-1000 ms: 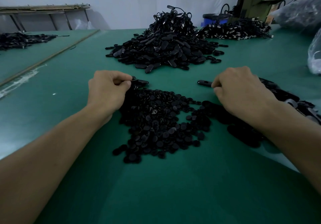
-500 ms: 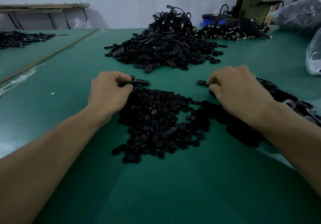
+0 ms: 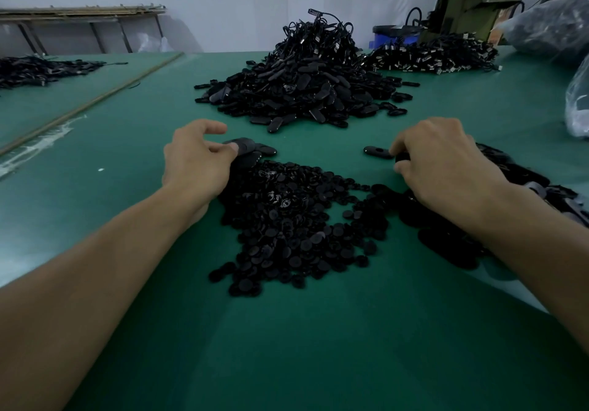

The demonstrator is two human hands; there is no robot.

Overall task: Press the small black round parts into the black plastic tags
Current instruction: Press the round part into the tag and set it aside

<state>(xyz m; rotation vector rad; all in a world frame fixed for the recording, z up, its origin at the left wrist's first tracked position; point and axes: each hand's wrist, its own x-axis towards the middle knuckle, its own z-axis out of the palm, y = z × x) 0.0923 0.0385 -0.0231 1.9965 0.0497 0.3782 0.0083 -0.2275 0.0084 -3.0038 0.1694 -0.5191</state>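
Left hand (image 3: 197, 162) touching tags (image 3: 251, 152), right hand (image 3: 443, 162) pinching tag (image 3: 402, 157)

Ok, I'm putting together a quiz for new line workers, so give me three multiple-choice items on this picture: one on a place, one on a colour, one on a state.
1. Where does the heap of small round parts lie?
A. in the middle, nearest the person
B. far back by the machine
C. far left

2. What colour is the table top?
A. white
B. green
C. grey

3. How is the right hand?
A. flat on the table top
B. raised high
C. curled, gripping a tag

Answers:
1 A: the heap sits between the left hand and the right hand.
2 B: the bare surface is plainly green.
3 C: its fingers curl on a tag, whose free end pokes out.
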